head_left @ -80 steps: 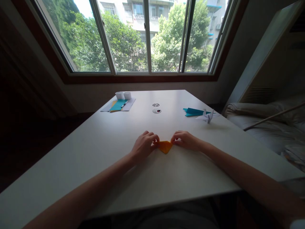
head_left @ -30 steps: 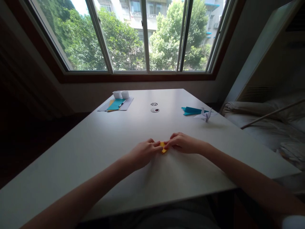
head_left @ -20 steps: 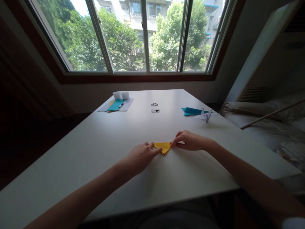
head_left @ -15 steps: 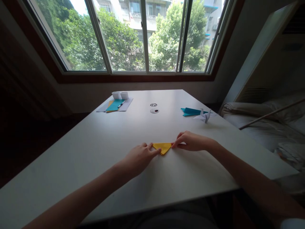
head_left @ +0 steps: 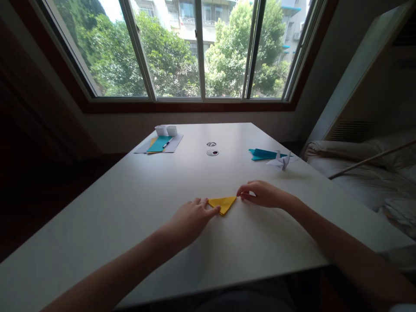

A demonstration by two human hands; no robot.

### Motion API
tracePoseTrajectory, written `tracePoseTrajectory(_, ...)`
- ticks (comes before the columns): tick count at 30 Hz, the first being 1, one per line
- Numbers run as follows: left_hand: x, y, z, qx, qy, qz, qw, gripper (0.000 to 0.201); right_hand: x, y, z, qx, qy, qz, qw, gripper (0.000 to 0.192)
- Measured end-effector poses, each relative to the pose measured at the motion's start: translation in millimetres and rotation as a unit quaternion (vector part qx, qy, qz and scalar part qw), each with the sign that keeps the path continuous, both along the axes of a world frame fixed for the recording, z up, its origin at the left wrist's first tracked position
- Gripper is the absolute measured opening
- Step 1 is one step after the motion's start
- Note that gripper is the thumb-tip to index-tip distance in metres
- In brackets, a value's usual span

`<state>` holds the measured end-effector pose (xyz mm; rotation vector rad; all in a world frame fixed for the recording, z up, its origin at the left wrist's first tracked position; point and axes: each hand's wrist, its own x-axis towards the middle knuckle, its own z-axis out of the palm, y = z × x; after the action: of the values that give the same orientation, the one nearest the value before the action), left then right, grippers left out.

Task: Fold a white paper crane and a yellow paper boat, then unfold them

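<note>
Head view. We see the yellow paper (head_left: 225, 203) folded into a flat, roughly triangular shape on the near half of the bench (head_left: 156, 190), between the two hands. Its long edge faces the far side and its blunt point faces the near edge of the bench.

The left hand (head_left: 191, 217) lies low at the paper's left side, fingers extended and thumb set apart from them. We note the thumb resting on top of the paper near its blunt point, while the fingertips meet its left corner; the hand pins the paper rather than wrapping around it. The right hand (head_left: 260, 193) is at the opposite corner, its fingers loosely curled, with a small gap behind the fingertips. These lie right at the paper's right corner; whether they pinch it, we cannot tell.

Farther off on the right side of the bench, we find a white crane (head_left: 282, 162) just in front of a blue fold (head_left: 263, 154); the two overlap in our line of sight. At the far left lie a white sheet (head_left: 177, 143), an orange sheet (head_left: 152, 141) and, partly covering the latter, a teal sheet (head_left: 158, 144), with a pen (head_left: 167, 143) slanted across its right edge. Two white boxes (head_left: 172, 130) stand side by side behind the teal sheet. Between these groups we observe two round fittings (head_left: 212, 153), one behind the other. Beyond the bench is a window (head_left: 177, 56).
</note>
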<state>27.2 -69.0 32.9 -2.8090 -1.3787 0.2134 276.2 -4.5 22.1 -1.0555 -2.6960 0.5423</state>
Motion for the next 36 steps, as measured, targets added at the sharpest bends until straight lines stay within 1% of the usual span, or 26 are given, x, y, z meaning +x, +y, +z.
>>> tracePoseTrajectory(2, -1, 1, -1.9, 0.002, 0.013, 0.005, 1.000, 0.052, -7, -1, -4.4, 0.057, 0.007, -0.025, 0.998, 0.030)
tracePoseTrajectory(5, -2, 3, -4.1, -0.007, 0.034, 0.010, 0.999, 0.054, -20, -3, -12.1, 0.109, 0.016, -0.041, 0.993, 0.034)
tracePoseTrajectory(8, -3, 6, -5.7, -0.007, 0.022, 0.002, 1.000, 0.054, -33, -5, -18.9, 0.123, 0.028, -0.033, 0.991, 0.036)
tracePoseTrajectory(11, -7, 12, -7.0, 0.004, -0.016, -0.021, 1.000, 0.051, -41, -6, -23.1, 0.124, 0.035, -0.022, 0.991, 0.035)
tracePoseTrajectory(14, -9, 19, -7.3, 0.021, -0.059, -0.045, 0.997, 0.047, -45, -7, -24.5, 0.106, 0.042, -0.031, 0.993, 0.031)
tracePoseTrajectory(16, -10, 24, -7.4, 0.033, -0.083, -0.039, 0.995, 0.038, -47, -8, -24.5, 0.092, 0.047, -0.043, 0.994, 0.031)
tracePoseTrajectory(18, -9, 31, -8.3, 0.040, -0.108, -0.008, 0.993, 0.025, -49, -9, -24.4, 0.077, 0.051, -0.060, 0.994, 0.033)
tracePoseTrajectory(19, -9, 34, -9.3, 0.038, -0.123, 0.016, 0.992, 0.022, -50, -10, -24.4, 0.066, 0.051, -0.069, 0.994, 0.035)
tracePoseTrajectory(22, -8, 44, -14.2, 0.031, -0.190, 0.100, 0.976, 0.021, -51, -9, -25.4, 0.016, 0.058, -0.098, 0.993, 0.038)
tracePoseTrajectory(24, -9, 48, -18.2, 0.019, -0.251, 0.140, 0.957, 0.026, -50, -8, -25.7, -0.015, 0.081, -0.103, 0.991, 0.039)
tracePoseTrajectory(26, -9, 51, -21.4, -0.005, -0.315, 0.156, 0.936, 0.037, -48, -8, -24.6, -0.036, 0.115, -0.095, 0.988, 0.037)
tracePoseTrajectory(28, -9, 52, -23.7, -0.040, -0.368, 0.155, 0.916, 0.042, -47, -7, -21.8, -0.041, 0.152, -0.092, 0.983, 0.027)
tracePoseTrajectory(30, -8, 53, -25.6, -0.076, -0.397, 0.139, 0.904, 0.035, -46, -7, -18.5, -0.034, 0.192, -0.098, 0.976, 0.014)
tracePoseTrajectory(32, -6, 53, -27.0, -0.093, -0.403, 0.114, 0.903, 0.025, -47, -6, -16.7, -0.042, 0.236, -0.108, 0.965, 0.007)
tracePoseTrajectory(34, -3, 53, -27.1, -0.079, -0.408, 0.092, 0.905, 0.019, -48, -4, -17.5, -0.076, 0.284, -0.120, 0.948, 0.009)
tracePoseTrajectory(36, 0, 51, -25.0, -0.043, -0.426, 0.083, 0.900, 0.014, -50, -2, -20.7, -0.119, 0.330, -0.131, 0.927, 0.014)
